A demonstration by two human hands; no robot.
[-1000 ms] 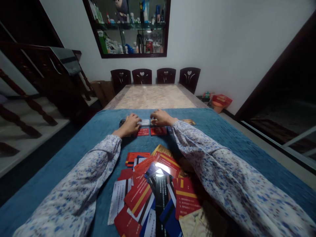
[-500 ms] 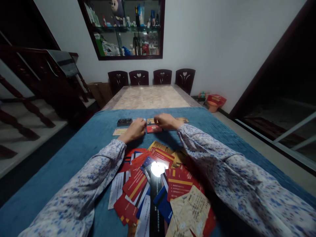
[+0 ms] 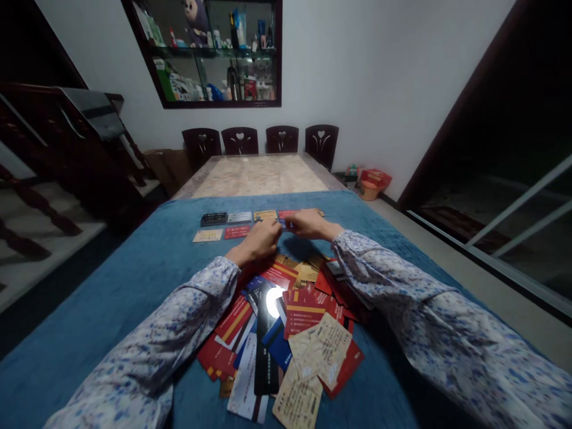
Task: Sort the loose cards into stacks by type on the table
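Both my hands reach forward over a blue cloth (image 3: 134, 280). My left hand (image 3: 261, 238) is curled, fingers down on the cloth next to a card. My right hand (image 3: 306, 223) is closed in a pinch on a small card at the right end of a row. That row holds a black card (image 3: 213, 218), a grey card (image 3: 239, 217) and a yellow card (image 3: 265, 215); a beige card (image 3: 207, 235) and a red card (image 3: 236, 232) lie below it. A loose pile of cards (image 3: 286, 322) spreads between my forearms.
Past the cloth lies the bare marble tabletop (image 3: 259, 174) with several dark chairs (image 3: 257, 140) at its far end. A wall cabinet (image 3: 210, 53) holds bottles. A wooden staircase (image 3: 58, 155) rises on the left; a red basket (image 3: 373, 180) sits on the floor on the right.
Both hands have shifted to the right along the row, and more laid-out cards now show to their left. The view has turned, so the pile sits further left and higher.
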